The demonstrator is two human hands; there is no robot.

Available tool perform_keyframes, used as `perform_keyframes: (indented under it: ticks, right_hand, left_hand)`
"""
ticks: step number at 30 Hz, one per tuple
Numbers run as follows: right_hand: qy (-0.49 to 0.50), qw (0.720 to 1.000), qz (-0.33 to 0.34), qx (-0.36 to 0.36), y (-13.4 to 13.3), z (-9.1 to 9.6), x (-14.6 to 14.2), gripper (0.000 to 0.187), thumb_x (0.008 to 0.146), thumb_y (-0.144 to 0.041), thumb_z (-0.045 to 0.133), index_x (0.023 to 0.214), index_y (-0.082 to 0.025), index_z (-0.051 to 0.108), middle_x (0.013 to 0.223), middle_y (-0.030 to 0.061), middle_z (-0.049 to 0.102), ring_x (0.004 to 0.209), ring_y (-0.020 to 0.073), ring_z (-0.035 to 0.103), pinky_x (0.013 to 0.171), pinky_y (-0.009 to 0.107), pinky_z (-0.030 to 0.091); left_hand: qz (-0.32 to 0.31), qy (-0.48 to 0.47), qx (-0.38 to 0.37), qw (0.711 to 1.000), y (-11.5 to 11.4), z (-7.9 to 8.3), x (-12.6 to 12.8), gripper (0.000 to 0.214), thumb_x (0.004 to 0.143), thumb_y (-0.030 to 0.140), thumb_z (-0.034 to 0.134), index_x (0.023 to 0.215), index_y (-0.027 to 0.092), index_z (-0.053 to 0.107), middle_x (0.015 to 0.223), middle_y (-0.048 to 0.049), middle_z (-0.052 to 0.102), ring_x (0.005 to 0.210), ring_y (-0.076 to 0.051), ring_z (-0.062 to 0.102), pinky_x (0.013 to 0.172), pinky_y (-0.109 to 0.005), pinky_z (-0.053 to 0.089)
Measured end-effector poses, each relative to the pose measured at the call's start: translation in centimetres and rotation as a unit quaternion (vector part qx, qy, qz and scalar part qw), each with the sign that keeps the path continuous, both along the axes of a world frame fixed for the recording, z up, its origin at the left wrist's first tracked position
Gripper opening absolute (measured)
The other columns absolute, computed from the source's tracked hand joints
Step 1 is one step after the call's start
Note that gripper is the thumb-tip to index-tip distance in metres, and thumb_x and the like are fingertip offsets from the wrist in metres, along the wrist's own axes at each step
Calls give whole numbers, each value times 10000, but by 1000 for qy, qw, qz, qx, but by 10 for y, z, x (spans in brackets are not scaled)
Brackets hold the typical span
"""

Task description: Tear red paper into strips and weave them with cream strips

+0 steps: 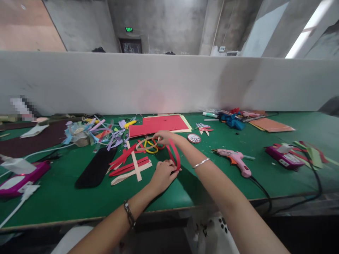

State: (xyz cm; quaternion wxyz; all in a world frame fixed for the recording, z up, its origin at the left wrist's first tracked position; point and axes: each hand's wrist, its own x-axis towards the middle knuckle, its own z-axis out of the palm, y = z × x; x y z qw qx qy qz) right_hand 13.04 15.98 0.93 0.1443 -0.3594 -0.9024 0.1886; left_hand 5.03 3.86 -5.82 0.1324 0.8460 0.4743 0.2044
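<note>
My left hand (165, 174) rests low over the green table, its fingers closed on the bottom of a red paper strip loop (178, 157) that stands upright. A little farther away, my right hand (164, 137) pinches the right end of a beige paper strip loop (140, 144). Under that loop lie yellow curved handles (151, 152), perhaps of scissors, partly hidden by my right fingers. To the left are loose red paper strips (128, 170), crossed by a beige paper strip (135, 164).
Behind my hands lie red paper sheets (161, 124). A pink glue gun (234, 157) with its cord is at right, near a purple power strip (284, 157). A black phone-shaped slab (96, 169) and another purple power strip (26, 178) lie left. A white partition (159, 83) borders the back.
</note>
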Motion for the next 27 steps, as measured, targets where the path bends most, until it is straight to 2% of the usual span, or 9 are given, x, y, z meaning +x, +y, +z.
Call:
perform_keyframes:
  ticks: [3,7,11,15,16,18,21,24,27]
  right_hand:
    - [-21,1000,-3,-1,10,-15,-25,192,591,-64,602,744,-164,660,656,9,605,534,85,460,480,186,323]
    - [2,1000,-30,7,11,-28,-28,73,646,-90,583,602,-122,631,612,28,583,547,94,459,502,203,305]
    - [76,995,-61,16,6,-15,-5,127,741,-188,521,688,-126,618,626,2,570,586,90,469,538,192,322]
    - [152,983,-103,24,-10,11,43,273,827,-239,342,725,-135,573,596,-13,514,564,85,467,537,192,355]
    - [178,976,-120,31,-17,16,57,282,826,-260,334,714,-142,564,572,-21,487,545,84,454,530,195,358]
    - [300,935,-186,25,-33,26,83,204,783,-287,416,731,-157,565,534,-41,449,486,74,414,481,193,339]
    - [394,882,-258,2,-57,36,112,181,738,-327,502,825,-181,564,518,-53,451,408,55,334,395,190,255]
    - [434,865,-251,0,-74,41,125,189,730,-353,526,805,-185,568,539,-35,471,456,62,392,406,191,268]
    - [440,860,-259,-11,-82,42,127,267,724,-309,541,973,-213,540,546,-36,495,451,71,398,394,197,262]
  left_hand:
    - [14,-6,-3,1000,0,0,0,153,780,181,521,826,216,663,816,-10,631,836,-174,545,786,-347,356]
    - [18,9,42,999,-2,2,-1,212,814,222,452,775,177,655,794,-37,611,787,-179,547,748,-322,397]
    - [-35,-1,41,999,-1,1,-3,205,819,203,438,869,186,636,844,-30,598,804,-160,554,741,-281,424]
    - [-82,-33,47,995,2,-2,-7,204,823,205,418,861,176,617,857,-25,603,786,-131,563,705,-229,443]
    - [-94,-30,59,993,3,-2,-9,210,829,204,407,864,176,612,859,-25,611,794,-132,566,714,-233,443]
    - [-116,5,92,989,4,-2,-10,219,841,207,390,888,170,600,867,-36,627,809,-147,571,715,-259,440]
    - [-141,97,136,976,5,0,-11,208,849,203,395,925,163,584,865,-49,638,797,-173,576,655,-288,430]
    - [-154,155,170,961,6,0,-10,174,835,194,438,923,167,585,851,-51,639,784,-180,579,643,-296,412]
    - [-160,158,178,958,7,-1,-10,183,825,188,457,957,167,582,851,-56,641,782,-170,582,645,-288,404]
